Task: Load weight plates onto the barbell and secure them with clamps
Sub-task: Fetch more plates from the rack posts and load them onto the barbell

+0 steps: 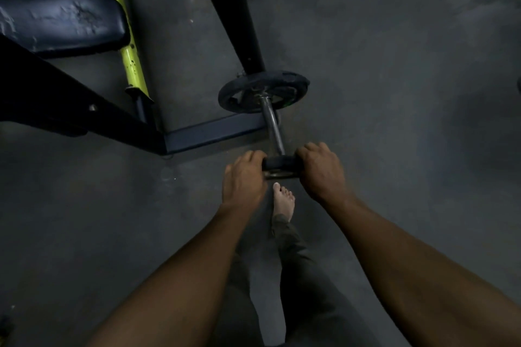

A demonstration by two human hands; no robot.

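Near the middle of the frame, both hands grip a small dark weight plate [280,162] seen edge-on at the near end of the barbell [273,124]. The left hand [243,179] wraps the plate's left edge, and its fingers [255,155] curl over the top rim. The right hand [321,170] holds the right edge the same way, with its fingers [306,151] closed over the rim. The plate sits between the two hands at the tip of the bar; whether the bar's end is already through its hole cannot be told, since the hands and the plate's own edge hide the joint.

The barbell's shiny sleeve runs from the hands up toward the centre of the frame, where a larger black plate [263,91] is already on it, its face turned toward the camera. Just behind that plate a thick dark post [234,14] of a rack slants up to the top edge, and a dark base rail [214,132] lies on the floor [394,93] to the left of the bar.

In the upper left of the frame there is a worn black padded bench [62,22] beside a yellow-green metal bar [124,34]. Below the hands, a bare foot [283,200] stands on the grey floor, with a dark trouser leg [293,256] leading down between the two bare forearms. The picture is dim and slightly blurred.
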